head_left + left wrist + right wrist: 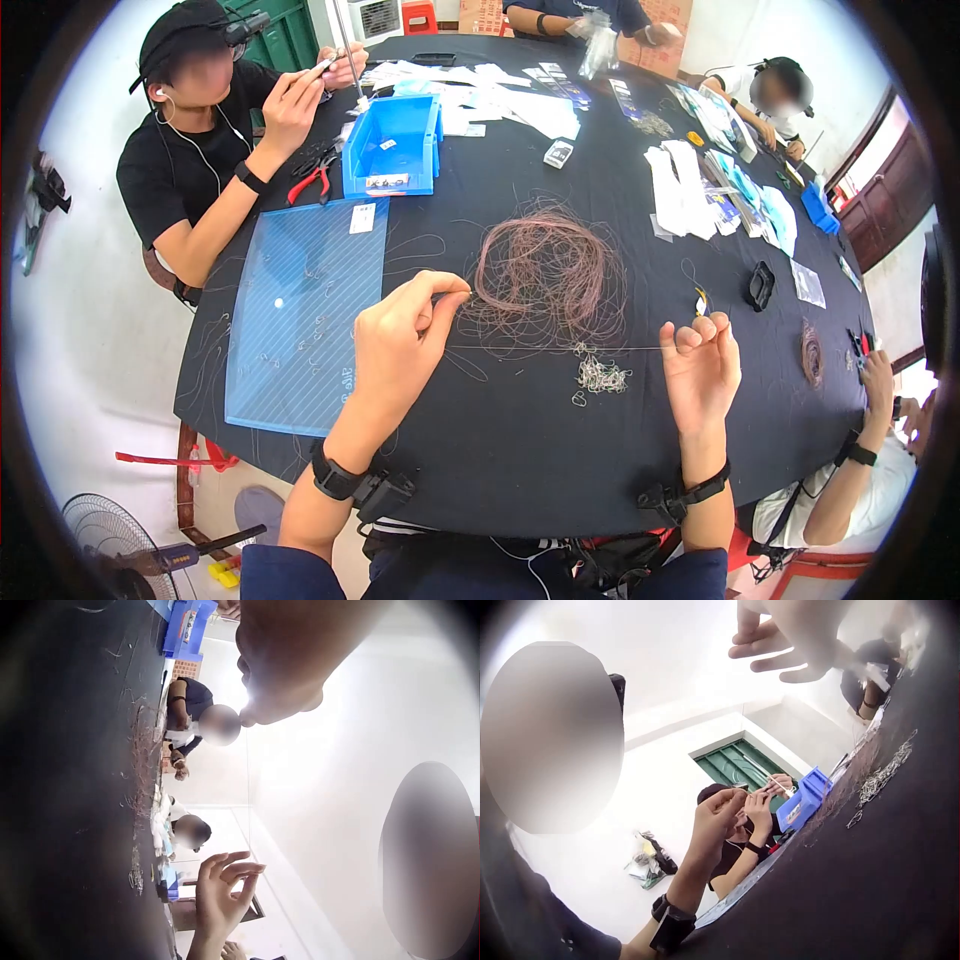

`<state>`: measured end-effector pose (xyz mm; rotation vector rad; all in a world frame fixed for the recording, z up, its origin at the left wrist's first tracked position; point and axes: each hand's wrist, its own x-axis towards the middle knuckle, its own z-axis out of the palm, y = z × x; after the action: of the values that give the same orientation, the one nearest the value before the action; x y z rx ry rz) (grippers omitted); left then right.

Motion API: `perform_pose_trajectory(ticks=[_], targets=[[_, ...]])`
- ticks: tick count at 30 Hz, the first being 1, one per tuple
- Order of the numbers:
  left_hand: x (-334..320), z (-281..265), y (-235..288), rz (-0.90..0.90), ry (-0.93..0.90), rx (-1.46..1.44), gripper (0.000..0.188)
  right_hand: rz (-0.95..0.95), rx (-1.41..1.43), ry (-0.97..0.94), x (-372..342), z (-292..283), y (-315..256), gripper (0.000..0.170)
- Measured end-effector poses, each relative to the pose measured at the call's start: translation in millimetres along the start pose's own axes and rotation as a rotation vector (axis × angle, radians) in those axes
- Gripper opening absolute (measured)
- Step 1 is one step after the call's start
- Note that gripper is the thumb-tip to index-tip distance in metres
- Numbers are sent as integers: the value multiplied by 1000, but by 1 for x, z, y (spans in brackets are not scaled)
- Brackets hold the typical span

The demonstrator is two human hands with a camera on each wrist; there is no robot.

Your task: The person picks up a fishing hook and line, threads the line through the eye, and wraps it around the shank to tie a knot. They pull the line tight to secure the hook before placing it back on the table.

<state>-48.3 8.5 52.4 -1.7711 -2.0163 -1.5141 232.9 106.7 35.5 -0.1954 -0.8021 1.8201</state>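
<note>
My left hand (395, 330) pinches one end of a thin line at its fingertips, thumb against forefinger. From there the thin line (550, 348) runs straight across to my right hand (705, 375), whose bent fingertips hold its other end. In the left wrist view the line (249, 787) spans the gap between both hands. A small white and yellow piece (702, 303) shows just past the right fingertips. Between the hands lies a heap of small metal clips (602, 376). Behind it sits a loose tangle of reddish-brown line (490, 262).
Left of my hands lies a translucent blue folder (300, 320) with small hooks and line on it. A blue bin (432, 150) and red-handled pliers (310, 182) stand beyond. White packets (680, 190) and a black tray (760, 287) lie right. Other people sit around the table.
</note>
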Motion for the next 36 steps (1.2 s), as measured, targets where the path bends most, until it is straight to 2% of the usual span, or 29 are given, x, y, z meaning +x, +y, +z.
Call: perform_pose_trajectory(ticks=[4, 9, 12, 16, 17, 20, 23, 24, 27, 36], targets=[[-3, 2, 1, -15, -31, -46, 12, 48, -105, -17, 0, -1, 5, 14], [-9, 7, 8, -34, -162, -180, 12, 196, -477, -88, -8, 22, 17, 11], [-14, 13, 12, 50, -234, -225, 12, 274, -495, -211, -10, 20, 23, 23], [-22, 21, 17, 104, -350, -391, 14, 335, -598, -261, -11, 25, 24, 20], [-24, 19, 20, 52, -458, -388, 14, 346, -680, -213, -11, 33, 24, 22], [-28, 24, 22, 57, -531, -484, 13, 344, -699, -264, -12, 33, 25, 24], [-30, 25, 21, 74, -549, -590, 10, 455, -682, -357, -11, 29, 22, 26], [-29, 25, 21, 72, -557, -625, 10, 603, -639, -392, -10, 27, 18, 26], [-28, 21, 19, 36, -764, -798, 7, 1014, -484, -465, -2, 21, 6, 31], [-30, 24, 19, 63, -859, -951, 10, 1054, -397, -534, -4, 22, 9, 35]])
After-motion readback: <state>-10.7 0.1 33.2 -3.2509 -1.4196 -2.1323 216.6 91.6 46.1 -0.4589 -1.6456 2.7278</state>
